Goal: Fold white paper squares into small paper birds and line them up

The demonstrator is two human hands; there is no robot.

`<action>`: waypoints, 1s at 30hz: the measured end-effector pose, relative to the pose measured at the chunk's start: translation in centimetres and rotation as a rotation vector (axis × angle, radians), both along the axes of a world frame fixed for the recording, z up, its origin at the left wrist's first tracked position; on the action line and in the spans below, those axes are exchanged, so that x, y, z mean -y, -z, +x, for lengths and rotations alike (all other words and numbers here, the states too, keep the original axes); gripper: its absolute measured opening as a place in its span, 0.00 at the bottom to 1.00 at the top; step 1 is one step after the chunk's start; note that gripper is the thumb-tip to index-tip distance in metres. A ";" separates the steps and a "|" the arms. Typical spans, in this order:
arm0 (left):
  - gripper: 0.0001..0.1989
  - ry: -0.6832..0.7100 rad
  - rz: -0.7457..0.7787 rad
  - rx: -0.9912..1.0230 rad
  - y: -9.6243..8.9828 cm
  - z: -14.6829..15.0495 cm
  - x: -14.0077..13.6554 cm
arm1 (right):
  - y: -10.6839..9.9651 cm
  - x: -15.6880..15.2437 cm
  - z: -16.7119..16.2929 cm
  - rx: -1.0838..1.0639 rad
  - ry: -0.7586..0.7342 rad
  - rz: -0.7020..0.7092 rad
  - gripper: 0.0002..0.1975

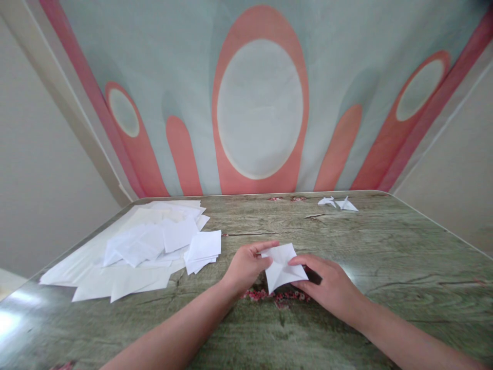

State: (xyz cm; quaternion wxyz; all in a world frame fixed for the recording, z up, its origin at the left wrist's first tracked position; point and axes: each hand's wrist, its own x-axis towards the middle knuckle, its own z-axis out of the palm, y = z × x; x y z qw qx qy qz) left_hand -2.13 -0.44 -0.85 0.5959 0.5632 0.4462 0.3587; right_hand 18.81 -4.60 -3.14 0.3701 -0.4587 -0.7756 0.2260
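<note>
A small white square of paper (282, 259), creased across its middle, is held between my two hands a little above the table. My left hand (249, 263) pinches its left edge, with the thumb on top and the index finger stretched along the far side. On the right edge my right hand (327, 280) grips the paper, index finger on its upper face and the thumb at or under the near edge. The creases meet near the centre, and the corners bend slightly. What the fingers do beneath the paper is hidden.
Loose white sheets (144, 277) spread over the table's left side, with smaller paper squares (204, 245) piled on and beside them. Two folded paper figures (346, 204) stand at the back right. The wood-patterned table (404, 246) ends at a patterned curtain or cloth (262, 185).
</note>
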 end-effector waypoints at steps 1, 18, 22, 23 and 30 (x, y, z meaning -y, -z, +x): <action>0.22 0.004 -0.017 0.013 0.0 0.0 0.0 | 0.1 0.0 0.0 0.004 0.005 -0.003 0.11; 0.16 -0.008 -0.157 0.226 -0.2 0.0 -0.1 | 0.2 -0.4 0.8 -0.087 0.124 0.075 0.09; 0.22 0.112 -0.139 0.214 -0.9 -0.4 -0.1 | -0.6 -0.5 0.8 -0.181 0.204 -0.075 0.08; 0.24 0.141 -0.129 0.206 -0.9 -0.5 -0.2 | -0.7 -0.5 0.8 -0.207 0.217 -0.120 0.09; 0.14 0.080 0.180 -0.053 -0.2 -0.3 -0.2 | -0.5 -1.0 1.2 -0.258 0.216 -0.234 0.12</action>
